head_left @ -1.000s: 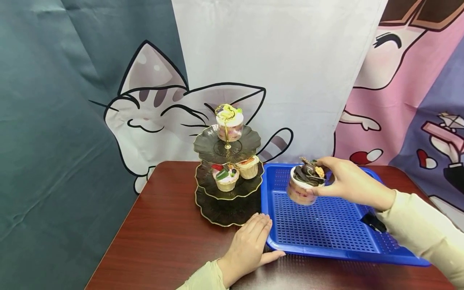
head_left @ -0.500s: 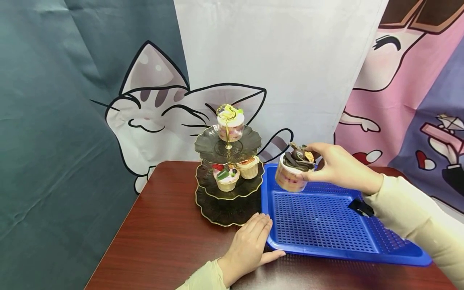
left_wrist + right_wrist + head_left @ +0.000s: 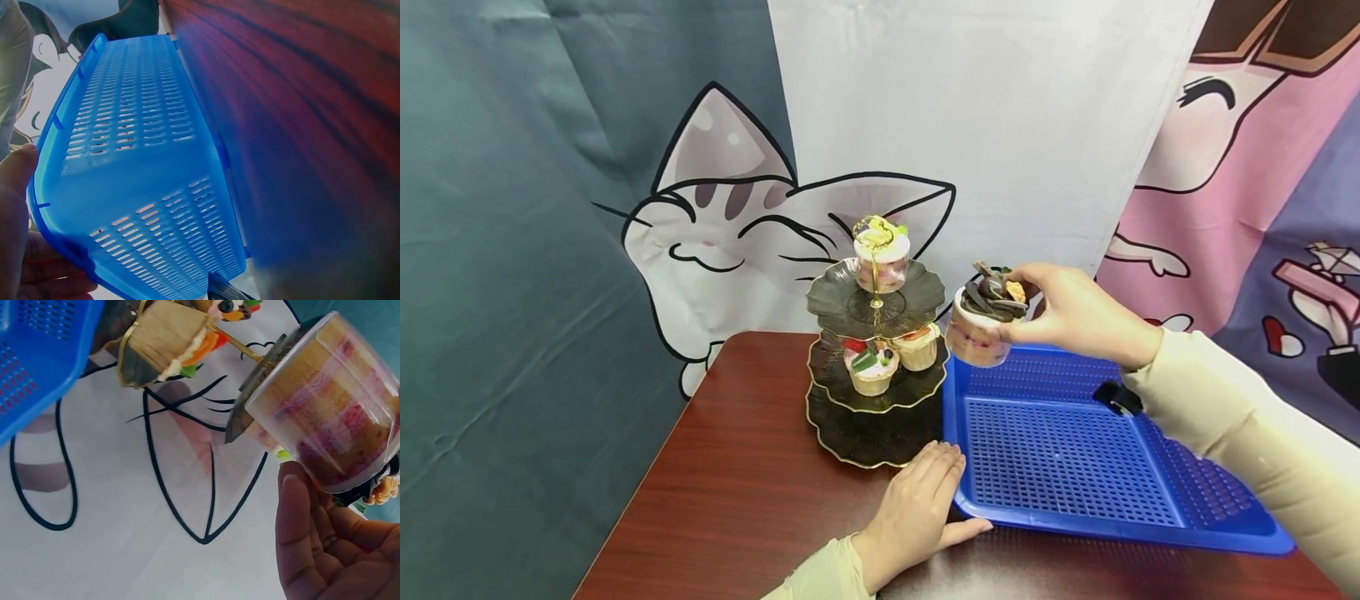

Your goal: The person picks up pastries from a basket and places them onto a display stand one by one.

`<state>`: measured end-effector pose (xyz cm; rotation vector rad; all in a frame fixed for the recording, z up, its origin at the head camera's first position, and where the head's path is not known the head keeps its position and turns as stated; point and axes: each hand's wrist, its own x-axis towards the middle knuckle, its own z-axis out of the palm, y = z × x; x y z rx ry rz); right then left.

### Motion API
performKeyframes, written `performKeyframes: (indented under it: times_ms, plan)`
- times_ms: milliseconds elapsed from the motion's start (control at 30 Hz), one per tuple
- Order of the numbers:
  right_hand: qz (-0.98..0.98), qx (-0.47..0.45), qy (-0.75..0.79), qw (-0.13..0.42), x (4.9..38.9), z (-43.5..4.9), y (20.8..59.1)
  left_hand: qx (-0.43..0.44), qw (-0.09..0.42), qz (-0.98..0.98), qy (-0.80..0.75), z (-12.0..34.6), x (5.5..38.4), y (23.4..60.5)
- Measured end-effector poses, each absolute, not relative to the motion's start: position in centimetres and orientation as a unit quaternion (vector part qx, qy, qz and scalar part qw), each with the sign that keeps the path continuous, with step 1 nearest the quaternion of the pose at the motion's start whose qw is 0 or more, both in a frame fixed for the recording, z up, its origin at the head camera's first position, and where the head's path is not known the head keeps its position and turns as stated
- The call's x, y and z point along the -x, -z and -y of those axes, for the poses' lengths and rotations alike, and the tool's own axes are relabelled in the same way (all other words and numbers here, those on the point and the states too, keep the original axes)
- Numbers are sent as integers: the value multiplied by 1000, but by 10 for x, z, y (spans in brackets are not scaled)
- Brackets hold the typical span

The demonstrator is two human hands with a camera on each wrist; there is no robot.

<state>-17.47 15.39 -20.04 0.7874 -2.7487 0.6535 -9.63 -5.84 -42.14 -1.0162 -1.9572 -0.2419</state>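
Note:
My right hand pinches a clear cup of layered cake near its top, in the air above the basket's back left corner. Dark chocolate curls and a ball top the cake; its pink and yellow layers show in the right wrist view. At the near left corner of the blue basket, my left hand rests with straight fingers on the rim. Left of the basket stands a three-tier dark stand with gold edges. Another cake cup sits on its top tier.
Two cupcakes, one with a green and red topping and one paler, sit on the stand's middle tier. A printed cat curtain hangs behind the reddish-brown table.
My right hand has carried the cake cup left and upward, from over the basket toward the stand. The left hand has stayed at the basket's corner.

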Motion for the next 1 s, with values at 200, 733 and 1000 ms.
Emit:
performKeyframes:
  times_ms: [200,733,1000]
  plan:
    - [932,-267,-223,105,183,-137,188,410,449,787,99,59,97,421]
    - [925,-234,-277,109,207,-87,186,410,457,783,98,59,98,420]
    - [933,-209,-267,123,210,-65,193,410,443,791,102,57,97,420]
